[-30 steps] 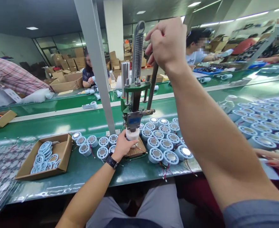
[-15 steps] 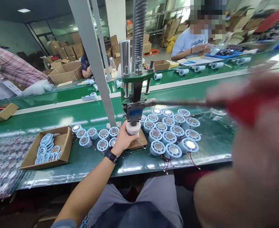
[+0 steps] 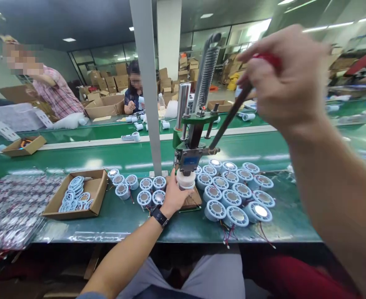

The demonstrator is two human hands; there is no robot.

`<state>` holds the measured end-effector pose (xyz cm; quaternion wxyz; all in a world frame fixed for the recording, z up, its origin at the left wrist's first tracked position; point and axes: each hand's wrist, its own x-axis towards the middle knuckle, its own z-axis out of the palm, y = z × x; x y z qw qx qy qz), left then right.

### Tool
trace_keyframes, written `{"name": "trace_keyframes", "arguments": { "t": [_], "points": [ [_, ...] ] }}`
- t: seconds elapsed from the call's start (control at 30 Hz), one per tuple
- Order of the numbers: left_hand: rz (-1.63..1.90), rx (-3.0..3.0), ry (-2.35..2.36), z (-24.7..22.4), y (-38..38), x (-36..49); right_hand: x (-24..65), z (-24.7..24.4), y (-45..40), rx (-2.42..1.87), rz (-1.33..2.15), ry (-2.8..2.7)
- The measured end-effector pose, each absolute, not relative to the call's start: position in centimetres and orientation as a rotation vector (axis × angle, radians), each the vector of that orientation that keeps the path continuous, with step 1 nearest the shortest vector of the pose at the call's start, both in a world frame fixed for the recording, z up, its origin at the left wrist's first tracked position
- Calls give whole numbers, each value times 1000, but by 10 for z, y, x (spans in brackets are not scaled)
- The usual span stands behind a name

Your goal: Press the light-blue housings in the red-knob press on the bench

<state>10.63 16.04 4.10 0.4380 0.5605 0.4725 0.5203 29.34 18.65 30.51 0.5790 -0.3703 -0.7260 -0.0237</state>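
Steadying a squat white piece (image 3: 186, 178) under the press (image 3: 191, 160), above a brown block (image 3: 193, 202). Left hand (image 3: 176, 195): fingers wrapped round its side, likely to keep it centred. Piece's short axis roughly upright, in line with the press. Right hand (image 3: 290, 79) blurred, fingers curled round the red-ended lever (image 3: 231, 116), which slants up rightward; gripped far out, probably for leverage. Blue-rimmed cans (image 3: 231, 198) stand face up on the bench (image 3: 114, 221), near the press.

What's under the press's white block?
Under the white block, the rim of a pale part shows, with a brown board below. The left hand wraps around the part, covering most of its body; its underside can't be seen.
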Motion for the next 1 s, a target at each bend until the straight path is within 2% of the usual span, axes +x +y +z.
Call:
{"name": "trace_keyframes", "arguments": {
  "t": [0.1,0.2,0.27,0.37,0.5,0.6,0.73,1.0],
  "points": [
    [1289,1396,1146,45,136,102,279,331,225,-1067,-183,-1796],
    [1250,1379,1285,48,104,88,276,309,215,-1075,-259,-1792],
    [1197,1383,1394,51,80,71,270,270,186,-999,-248,-1645],
    [1151,1401,1480,49,43,33,244,182,130,-868,-88,-1481],
    [1256,1404,1805,29,13,-26,191,63,83,-891,177,-1909],
    [1292,1379,1988,11,18,-50,155,17,85,-1058,132,-2145],
    [1272,1450,1972,1,34,-46,129,8,105,-1174,86,-2378],
    [1247,1465,1746,1,36,-18,138,23,106,-1071,314,-2564]
  ]
}}
